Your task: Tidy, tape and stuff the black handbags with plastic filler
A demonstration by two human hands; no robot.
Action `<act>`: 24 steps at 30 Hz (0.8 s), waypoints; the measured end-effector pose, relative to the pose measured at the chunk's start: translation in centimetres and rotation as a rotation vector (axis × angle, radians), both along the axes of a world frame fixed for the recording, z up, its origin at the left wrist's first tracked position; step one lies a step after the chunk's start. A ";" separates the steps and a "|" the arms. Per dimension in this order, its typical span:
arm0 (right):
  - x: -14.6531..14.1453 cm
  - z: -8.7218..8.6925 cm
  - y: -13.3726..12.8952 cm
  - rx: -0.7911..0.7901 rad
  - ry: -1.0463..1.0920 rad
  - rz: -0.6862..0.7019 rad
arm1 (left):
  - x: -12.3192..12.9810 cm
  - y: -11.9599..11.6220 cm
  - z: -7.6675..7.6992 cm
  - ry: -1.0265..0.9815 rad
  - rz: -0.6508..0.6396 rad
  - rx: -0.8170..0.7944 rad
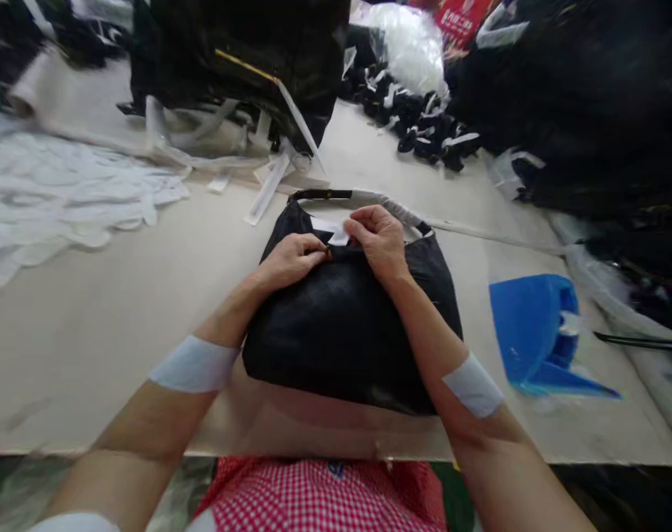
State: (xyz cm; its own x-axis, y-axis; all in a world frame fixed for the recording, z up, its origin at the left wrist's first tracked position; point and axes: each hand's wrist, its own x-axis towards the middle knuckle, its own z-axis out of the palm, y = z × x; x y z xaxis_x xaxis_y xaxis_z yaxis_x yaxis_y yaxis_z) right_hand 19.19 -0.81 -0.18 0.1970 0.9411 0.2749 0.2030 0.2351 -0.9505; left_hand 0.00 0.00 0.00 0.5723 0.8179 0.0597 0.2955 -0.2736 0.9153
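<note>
A black handbag (336, 332) lies in front of me with its opening facing away. Its strap (377, 198) arches beyond the opening, partly wrapped in white. At the left of the opening, my left hand (294, 260) is closed, its fingertips pinching the bag's edge. A white slip (336, 233) shows in the opening between my hands. My right hand (381, 242) is pinched at the slip's right end, with its wrist over the bag; the exact contact of the fingertips is partly hidden.
Many flat white pieces (63, 192) are spread over the table (119, 355) at left. A blue plastic sheet (535, 332) lies at right. Black bags (241, 59) stand at the back, near a heap of black wrapped straps (418, 122). White strips (269, 188) lie beyond the handbag.
</note>
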 end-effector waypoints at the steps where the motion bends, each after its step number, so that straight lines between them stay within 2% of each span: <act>1: 0.0 -0.1 0.1 -0.010 -0.009 0.007 | 0.0 0.1 0.1 -0.001 0.000 -0.018; 12: -0.4 -0.6 0.6 -0.027 -0.045 -0.017 | 0.0 0.2 -0.3 -0.095 0.025 -0.212; 24: -0.5 -0.4 0.5 -0.040 -0.048 -0.023 | -0.1 0.3 -0.2 -0.147 0.020 -0.285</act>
State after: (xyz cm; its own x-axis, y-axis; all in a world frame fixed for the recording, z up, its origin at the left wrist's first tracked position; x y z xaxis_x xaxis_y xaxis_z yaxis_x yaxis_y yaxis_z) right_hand 18.65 -0.30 -0.62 0.2062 0.9468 0.2472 0.2537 0.1923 -0.9480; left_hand -0.14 0.27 -0.21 0.5579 0.8247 -0.0927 0.1575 0.0044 0.9875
